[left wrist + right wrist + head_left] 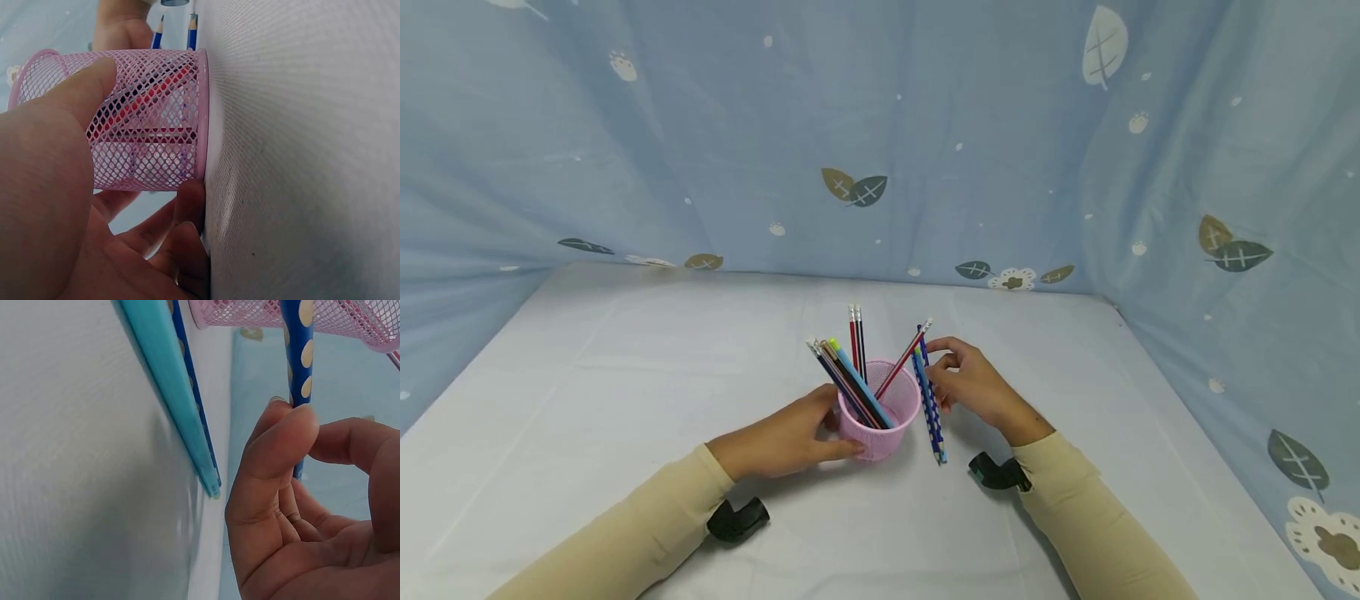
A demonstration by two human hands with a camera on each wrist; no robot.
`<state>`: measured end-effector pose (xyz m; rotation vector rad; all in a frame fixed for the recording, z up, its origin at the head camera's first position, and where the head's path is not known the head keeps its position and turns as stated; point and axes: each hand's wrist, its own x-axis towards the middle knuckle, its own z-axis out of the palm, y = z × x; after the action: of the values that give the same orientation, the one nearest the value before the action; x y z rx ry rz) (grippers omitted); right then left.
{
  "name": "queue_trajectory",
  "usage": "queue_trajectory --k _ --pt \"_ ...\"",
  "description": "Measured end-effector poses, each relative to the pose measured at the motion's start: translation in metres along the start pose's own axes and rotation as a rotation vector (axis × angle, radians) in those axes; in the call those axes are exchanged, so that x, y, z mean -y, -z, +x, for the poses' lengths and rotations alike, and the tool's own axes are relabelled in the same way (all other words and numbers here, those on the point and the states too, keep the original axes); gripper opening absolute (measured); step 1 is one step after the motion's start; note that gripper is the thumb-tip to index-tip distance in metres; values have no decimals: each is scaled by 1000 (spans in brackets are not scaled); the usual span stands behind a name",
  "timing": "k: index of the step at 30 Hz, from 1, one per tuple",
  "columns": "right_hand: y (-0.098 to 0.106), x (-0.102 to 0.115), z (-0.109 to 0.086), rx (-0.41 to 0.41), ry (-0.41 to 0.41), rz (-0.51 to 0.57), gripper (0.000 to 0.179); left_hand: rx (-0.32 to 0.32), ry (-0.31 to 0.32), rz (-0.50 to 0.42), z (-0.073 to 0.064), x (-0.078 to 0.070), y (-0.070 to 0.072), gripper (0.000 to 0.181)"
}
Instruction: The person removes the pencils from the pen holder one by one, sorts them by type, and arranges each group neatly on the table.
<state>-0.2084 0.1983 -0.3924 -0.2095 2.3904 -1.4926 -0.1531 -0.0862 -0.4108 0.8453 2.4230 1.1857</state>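
Note:
A pink mesh pencil cup stands upright on the table with several pencils leaning in it, among them red, dark and light blue ones. My left hand grips the cup from its left side, thumb along the near wall and fingers round the far side. To the right of the cup, my right hand pinches a dark blue pencil with pale dots between thumb and fingertips. Below that hand a light blue pencil and another dotted blue pencil lie side by side on the table.
A white cloth covers the table. Behind it and on the right hangs a blue curtain printed with leaves and flowers. Black wrist-worn devices sit at both beige sleeves.

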Motion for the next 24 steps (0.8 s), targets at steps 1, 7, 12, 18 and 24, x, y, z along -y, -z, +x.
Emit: queue_trajectory --k 1,7,12,18,24 --pt "0 -1 0 -5 -4 -13 44 2 -2 1 0 0 0 69" --pt "0 -3 -1 -22 -11 -70 45 2 0 3 0 0 0 70" --pt "0 -4 0 -27 -27 -104 44 3 8 2 -1 -1 0 70" --pt "1 -5 1 -29 -39 -151 44 6 5 4 -1 -1 1 70" --pt "1 -9 2 -29 -87 -177 44 9 -3 4 0 0 0 69"
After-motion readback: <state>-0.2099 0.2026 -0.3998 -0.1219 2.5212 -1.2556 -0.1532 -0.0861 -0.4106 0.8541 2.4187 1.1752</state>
